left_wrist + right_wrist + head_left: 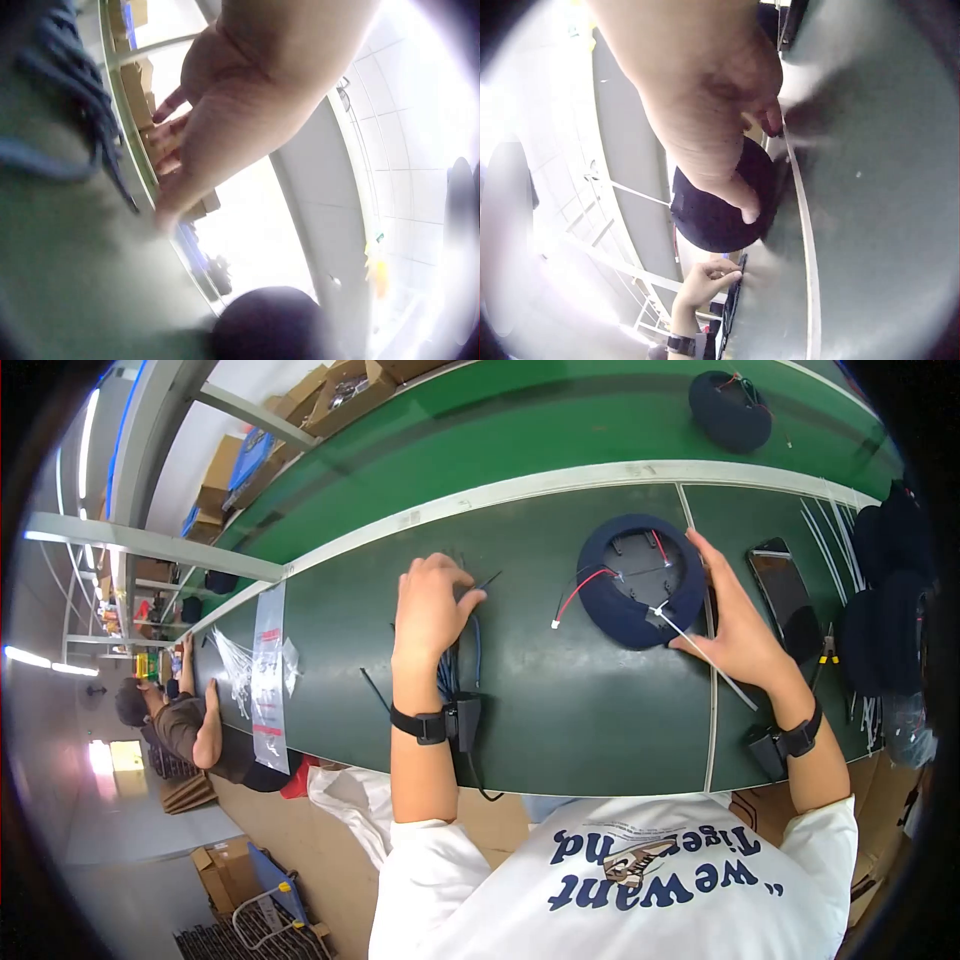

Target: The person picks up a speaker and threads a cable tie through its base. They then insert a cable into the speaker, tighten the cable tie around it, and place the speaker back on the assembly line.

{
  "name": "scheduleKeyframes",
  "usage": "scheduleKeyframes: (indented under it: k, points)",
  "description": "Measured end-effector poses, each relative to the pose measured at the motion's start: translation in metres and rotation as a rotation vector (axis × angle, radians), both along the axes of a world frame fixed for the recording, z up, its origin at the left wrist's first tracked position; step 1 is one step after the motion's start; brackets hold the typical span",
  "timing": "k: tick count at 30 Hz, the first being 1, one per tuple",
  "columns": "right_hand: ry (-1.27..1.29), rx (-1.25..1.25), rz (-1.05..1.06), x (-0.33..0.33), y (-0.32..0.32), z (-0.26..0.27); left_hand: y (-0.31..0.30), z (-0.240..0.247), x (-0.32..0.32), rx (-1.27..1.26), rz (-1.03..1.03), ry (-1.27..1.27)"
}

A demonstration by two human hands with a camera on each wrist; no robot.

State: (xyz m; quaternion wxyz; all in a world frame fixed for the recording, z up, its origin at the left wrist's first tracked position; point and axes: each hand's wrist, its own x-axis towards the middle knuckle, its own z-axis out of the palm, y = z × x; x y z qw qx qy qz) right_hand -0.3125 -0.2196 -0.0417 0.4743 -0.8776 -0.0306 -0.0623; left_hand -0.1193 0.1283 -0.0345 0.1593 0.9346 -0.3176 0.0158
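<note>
A dark blue padded ring (640,622) lies on the green worktop in the head view. Red and black wires (590,586) with a small white connector come out of its open middle. One white zip tie (715,666) is fastened at its near rim, with a long tail sticking out. My right hand (745,635) holds the ring's right side between spread fingers and thumb; the right wrist view has the thumb against its dark wall. My left hand (430,605) hovers over a bundle of dark cords (455,660), fingers loosely bent, thumb apart from them in the left wrist view.
To the right lie a phone (785,595), cutters with yellow handles (828,648), loose zip ties (828,545) and more dark padded pieces (885,630). Another wired ring (730,415) sits on the back strip. A person (190,725) works at the left end beside a plastic bag (268,670).
</note>
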Motion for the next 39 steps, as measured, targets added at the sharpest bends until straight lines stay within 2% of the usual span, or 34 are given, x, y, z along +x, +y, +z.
scheduleKeyframes:
  k: [1, 4, 5, 7, 9, 11, 12, 14, 17, 19, 20, 22, 24, 25, 26, 28, 30, 31, 32, 34, 39]
  points:
    - [0.006, 0.025, -0.008, -0.002, 0.000, 0.005, 0.003, -0.002, 0.003, 0.015, 0.009, 0.048]
    - [-0.013, 0.153, 0.014, -0.002, -0.016, 0.003, -0.004, -0.009, 0.000, -0.092, -0.093, -0.095]
    - [-0.018, 0.224, -0.015, -0.004, -0.021, 0.008, -0.009, -0.007, -0.002, -0.150, -0.081, -0.073]
    - [-0.159, 0.306, -0.186, -0.005, -0.033, 0.013, -0.006, 0.012, -0.007, -0.384, -0.021, -0.109]
    - [-0.245, 0.431, -0.374, -0.014, -0.043, 0.024, -0.013, 0.054, -0.024, -0.575, 0.030, -0.086]
    - [-0.209, 0.560, -0.084, -0.008, 0.004, 0.079, -0.030, 0.087, -0.048, -0.717, -0.115, -0.069]
    - [-0.180, 0.625, 0.035, -0.010, 0.031, 0.098, -0.066, 0.102, -0.071, -0.778, -0.312, -0.014]
    - [-0.293, 0.784, 0.048, 0.009, 0.056, 0.085, -0.106, 0.112, -0.090, -0.699, -0.475, -0.031]
    - [-0.344, 0.944, -0.010, 0.023, 0.048, 0.075, -0.138, 0.096, -0.094, -0.840, -0.470, 0.347]
    - [-0.406, 1.101, 0.003, 0.026, 0.038, 0.084, -0.144, 0.093, -0.097, -0.896, -0.364, 0.607]
    - [-0.438, 1.184, 0.008, 0.025, 0.035, 0.090, -0.146, 0.090, -0.093, -0.966, -0.367, 0.628]
    - [-0.391, 1.146, 0.027, 0.026, 0.034, 0.100, -0.148, 0.096, -0.086, -1.044, -0.294, 0.740]
    - [-0.358, 0.959, 0.035, 0.032, 0.041, 0.085, -0.150, 0.095, -0.077, -1.078, -0.301, 0.760]
    - [-0.336, 0.982, 0.085, 0.035, 0.043, 0.080, -0.150, 0.095, -0.077, -1.091, -0.297, 0.799]
    - [-0.419, 0.955, 0.026, 0.039, 0.049, 0.075, -0.149, 0.094, -0.076, -1.103, -0.287, 0.843]
    - [-0.407, 0.997, 0.036, 0.042, 0.042, 0.075, -0.150, 0.086, -0.074, -1.100, -0.340, 0.934]
    - [-0.474, 1.063, -0.058, 0.047, 0.038, 0.076, -0.147, 0.082, -0.066, -1.034, -0.404, 0.976]
    - [-0.495, 1.126, -0.038, 0.047, 0.030, 0.081, -0.144, 0.081, -0.061, -0.989, -0.441, 0.987]
    - [-0.477, 1.235, 0.016, 0.044, 0.016, 0.084, -0.142, 0.081, -0.059, -0.947, -0.428, 0.938]
    - [-0.507, 1.284, 0.049, 0.045, -0.001, 0.089, -0.138, 0.086, -0.057, -0.859, -0.404, 0.832]
    - [-0.374, 1.172, 0.042, 0.042, -0.016, 0.097, -0.128, 0.091, -0.046, -0.782, -0.452, 0.748]
